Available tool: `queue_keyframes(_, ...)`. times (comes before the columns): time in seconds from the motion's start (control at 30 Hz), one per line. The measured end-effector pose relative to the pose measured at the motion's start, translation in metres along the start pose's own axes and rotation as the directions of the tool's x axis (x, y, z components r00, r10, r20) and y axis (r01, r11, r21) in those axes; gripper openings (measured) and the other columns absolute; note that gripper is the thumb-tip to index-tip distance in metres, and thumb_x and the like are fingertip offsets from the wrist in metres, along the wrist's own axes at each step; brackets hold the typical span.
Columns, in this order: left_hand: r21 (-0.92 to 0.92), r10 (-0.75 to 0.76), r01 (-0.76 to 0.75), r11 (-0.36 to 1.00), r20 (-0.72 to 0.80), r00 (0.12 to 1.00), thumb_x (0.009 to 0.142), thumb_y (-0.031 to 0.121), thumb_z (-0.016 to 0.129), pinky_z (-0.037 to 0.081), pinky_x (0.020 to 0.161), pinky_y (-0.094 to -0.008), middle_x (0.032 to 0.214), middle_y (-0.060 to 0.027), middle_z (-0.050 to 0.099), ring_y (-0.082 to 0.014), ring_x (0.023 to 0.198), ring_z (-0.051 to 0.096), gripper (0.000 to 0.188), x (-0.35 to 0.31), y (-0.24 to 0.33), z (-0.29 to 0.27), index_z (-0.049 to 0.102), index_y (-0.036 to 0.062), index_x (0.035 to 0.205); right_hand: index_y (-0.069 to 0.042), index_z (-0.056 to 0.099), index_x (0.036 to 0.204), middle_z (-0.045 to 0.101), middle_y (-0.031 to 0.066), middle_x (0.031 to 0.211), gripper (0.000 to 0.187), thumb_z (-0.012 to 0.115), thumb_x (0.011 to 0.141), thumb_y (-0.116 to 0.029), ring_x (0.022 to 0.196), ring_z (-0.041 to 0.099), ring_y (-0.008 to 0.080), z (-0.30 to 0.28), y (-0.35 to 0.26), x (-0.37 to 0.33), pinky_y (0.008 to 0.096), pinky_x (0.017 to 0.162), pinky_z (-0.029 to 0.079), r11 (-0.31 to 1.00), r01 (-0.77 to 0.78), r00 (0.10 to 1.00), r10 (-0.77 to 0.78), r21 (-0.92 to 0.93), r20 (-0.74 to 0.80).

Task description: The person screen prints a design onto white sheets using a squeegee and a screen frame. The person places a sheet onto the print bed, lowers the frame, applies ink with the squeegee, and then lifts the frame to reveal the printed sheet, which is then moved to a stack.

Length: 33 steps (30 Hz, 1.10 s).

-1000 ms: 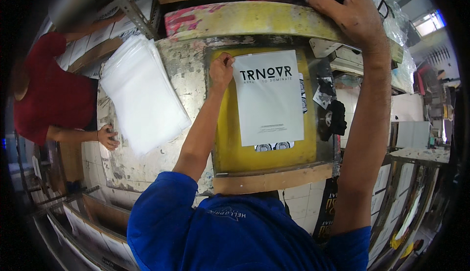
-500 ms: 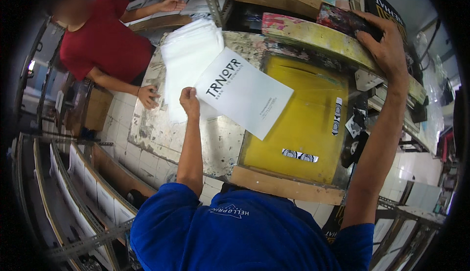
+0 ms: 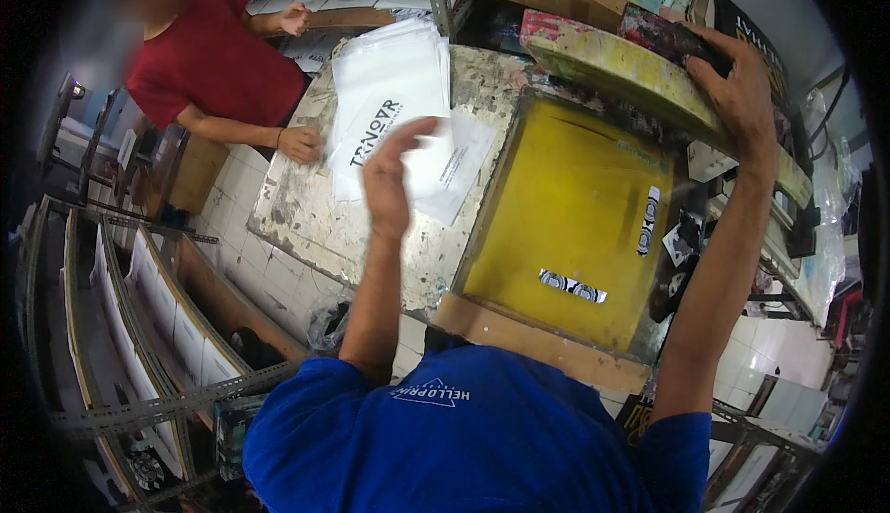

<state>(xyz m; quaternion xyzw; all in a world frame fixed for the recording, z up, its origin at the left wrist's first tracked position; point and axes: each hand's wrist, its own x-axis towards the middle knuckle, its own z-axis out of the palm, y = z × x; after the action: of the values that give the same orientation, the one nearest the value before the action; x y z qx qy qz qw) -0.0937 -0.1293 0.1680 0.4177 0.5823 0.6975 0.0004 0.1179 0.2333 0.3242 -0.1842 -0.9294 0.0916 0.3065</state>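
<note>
Yellow board (image 3: 556, 207) lying beside a white stack (image 3: 389, 59), where a printed sheet (image 3: 434, 177) is resting, its printing seemingly finished.
Right hand (image 3: 739, 96) is gripping a stained block (image 3: 654, 36); left hand (image 3: 387, 189), fingers extended, is hovering above the sheet, pinching nothing; what is remaining is not showing.

A white sheet (image 3: 428, 163) with black print lies askew on a white stack (image 3: 389, 59), its lower end past the edge. A dark, red-smeared block (image 3: 663, 38) sits beside a yellow-stained beam (image 3: 616, 68).
</note>
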Motion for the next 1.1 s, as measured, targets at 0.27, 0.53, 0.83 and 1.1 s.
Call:
queue_keyframes(0.27, -0.765, 0.621, -0.186, 0.617, 0.327, 0.712, 0.100, 0.072, 0.020, 0.051, 0.088, -0.0438, 0.107, -0.0223, 0.072, -0.0315, 0.101, 0.070, 0.096, -0.016, 0.193, 0.119, 0.071, -0.0085, 0.111, -0.003, 0.070, 0.126, 0.074, 0.0126, 0.112, 0.040, 0.069, 0.089, -0.020, 0.104, 0.066, 0.0210, -0.001, 0.011, 0.009, 0.0325, 0.098, 0.047, 0.984, -0.025, 0.995, 0.008, 0.176, 0.099)
queue_keyframes(0.53, -0.721, 0.541, -0.469, 0.510, -0.155, 0.827, 0.102, 0.070, 0.010, 0.055, 0.077, -0.0471, 0.092, -0.0270, 0.074, -0.0360, 0.087, 0.073, 0.104, -0.030, 0.218, 0.166, 0.075, -0.0115, 0.099, -0.010, 0.070, 0.129, 0.073, 0.0137, 0.116, 0.044, 0.071, 0.088, -0.026, 0.106, 0.069, 0.0237, -0.003, 0.016, 0.012, 0.0340, 0.099, 0.049, 0.999, 0.036, 0.999, -0.035, -0.035, 0.017)
queue_keyframes(0.83, -0.565, 0.742, -0.571, 0.596, 0.117, 0.660, 0.103, 0.054, 0.043, 0.054, 0.075, -0.0440, 0.091, -0.0133, 0.073, -0.0315, 0.084, 0.070, 0.060, 0.006, 0.147, 0.077, 0.073, 0.0030, 0.099, -0.006, 0.071, 0.125, 0.074, 0.0124, 0.107, 0.040, 0.071, 0.088, -0.020, 0.096, 0.068, 0.0198, -0.005, -0.004, 0.007, 0.0315, 0.094, 0.049, 0.992, 0.027, 0.997, -0.035, -0.123, -0.068)
queue_keyframes(1.1, 0.518, -0.213, 0.285, 0.807, -0.196, 0.957, 0.093, 0.026, 0.069, 0.045, 0.106, -0.0457, 0.132, -0.0198, 0.066, -0.0394, 0.126, 0.060, 0.043, -0.035, -0.120, 0.029, 0.068, 0.0001, 0.128, -0.004, 0.071, 0.125, 0.074, 0.0147, 0.106, 0.040, 0.069, 0.087, -0.017, 0.095, 0.067, 0.0196, -0.004, -0.010, 0.012, 0.0319, 0.094, 0.049, 0.991, -0.059, 0.997, 0.053, 0.118, 0.048)
